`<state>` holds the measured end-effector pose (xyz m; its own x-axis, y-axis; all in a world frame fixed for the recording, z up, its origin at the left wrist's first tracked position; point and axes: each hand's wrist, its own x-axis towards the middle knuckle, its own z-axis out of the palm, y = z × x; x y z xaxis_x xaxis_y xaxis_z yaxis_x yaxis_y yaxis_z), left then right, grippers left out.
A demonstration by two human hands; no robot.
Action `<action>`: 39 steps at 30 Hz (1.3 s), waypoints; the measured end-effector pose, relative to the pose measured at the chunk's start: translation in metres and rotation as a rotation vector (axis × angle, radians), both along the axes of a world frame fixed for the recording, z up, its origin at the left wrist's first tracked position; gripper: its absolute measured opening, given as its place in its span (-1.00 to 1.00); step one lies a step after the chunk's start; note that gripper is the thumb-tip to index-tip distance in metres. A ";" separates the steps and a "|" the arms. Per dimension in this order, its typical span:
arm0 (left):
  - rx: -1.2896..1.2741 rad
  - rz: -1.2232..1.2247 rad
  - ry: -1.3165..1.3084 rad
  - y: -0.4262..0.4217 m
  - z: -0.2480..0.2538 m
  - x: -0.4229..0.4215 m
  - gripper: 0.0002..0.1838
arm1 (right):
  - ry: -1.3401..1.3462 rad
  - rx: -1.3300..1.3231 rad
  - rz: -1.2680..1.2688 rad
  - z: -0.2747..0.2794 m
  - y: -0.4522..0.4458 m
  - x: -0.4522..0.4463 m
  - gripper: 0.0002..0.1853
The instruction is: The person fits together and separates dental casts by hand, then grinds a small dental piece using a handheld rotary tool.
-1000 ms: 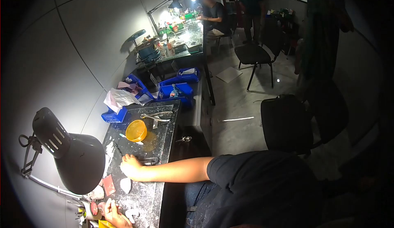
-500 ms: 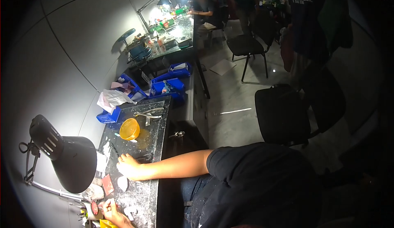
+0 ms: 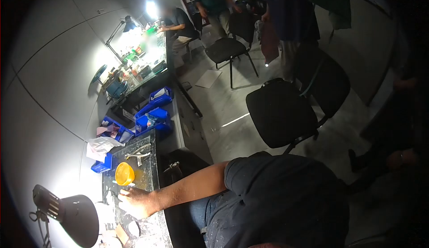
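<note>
My right hand is over the dark worktop, just below an orange bowl. Its fingers point toward the wall, slightly bent and apart, with nothing visible between them; strong light washes out their edges. Below the hand lie a small white piece and a flat reddish-tan piece. Metal pliers rest beyond the bowl. My left hand is outside the view.
A desk lamp stands at the lower left. Blue bins sit past the worktop. Black chairs stand on the right. One person sits at the far bench; others stand behind.
The view has swung right, so the bench appears lower and farther left. My left hand has dropped out of view. My right hand now shows closer to the orange bowl, its fingers more spread.
</note>
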<state>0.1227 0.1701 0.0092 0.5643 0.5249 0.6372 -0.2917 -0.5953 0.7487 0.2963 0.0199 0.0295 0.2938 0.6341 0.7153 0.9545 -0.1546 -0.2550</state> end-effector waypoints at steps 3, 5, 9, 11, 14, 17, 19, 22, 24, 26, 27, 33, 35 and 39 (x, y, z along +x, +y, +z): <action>0.006 -0.016 0.003 -0.007 0.000 0.009 -0.82 | -0.026 -0.002 0.010 0.019 -0.023 -0.002 -0.69; 0.014 -0.023 0.007 -0.010 0.000 0.014 -0.82 | -0.041 0.043 -0.003 0.020 -0.025 -0.006 -0.70; 0.031 -0.042 0.012 -0.018 0.002 0.023 -0.81 | 0.005 -0.171 0.061 0.022 -0.026 -0.015 -0.61; 0.043 -0.055 0.013 -0.021 0.005 0.027 -0.81 | -0.044 -0.228 0.096 0.038 -0.049 -0.026 -0.49; 0.063 -0.077 0.018 -0.030 0.008 0.035 -0.81 | -0.158 -0.252 0.143 0.047 -0.066 -0.027 -0.52; 0.076 -0.108 0.015 -0.039 0.011 0.042 -0.81 | -0.170 -0.311 0.106 0.051 -0.082 -0.024 -0.57; 0.074 -0.127 0.008 -0.044 0.013 0.045 -0.80 | -0.215 -0.328 0.090 0.062 -0.115 -0.030 -0.68; 0.081 -0.150 0.003 -0.050 0.014 0.047 -0.80 | -0.092 -0.270 0.098 0.064 -0.154 -0.029 -0.74; 0.082 -0.168 -0.007 -0.053 0.015 0.049 -0.80 | 0.004 -0.302 0.043 0.070 -0.186 -0.027 -0.71; 0.085 -0.182 -0.010 -0.053 0.017 0.047 -0.79 | 0.036 -0.331 -0.060 0.087 -0.227 -0.027 -0.70; 0.095 -0.181 -0.007 -0.054 0.018 0.046 -0.79 | 0.044 -0.349 -0.129 0.093 -0.247 -0.026 -0.70; 0.101 -0.157 -0.017 -0.050 0.020 0.039 -0.79 | 0.221 -0.034 -0.461 0.056 -0.396 -0.007 -0.67; 0.098 -0.146 -0.013 -0.047 0.018 0.037 -0.78 | 0.323 0.043 -0.616 0.034 -0.441 -0.013 -0.66; 0.101 -0.115 -0.012 -0.041 0.018 0.032 -0.78 | 0.455 0.016 -0.869 -0.017 -0.496 -0.025 -0.57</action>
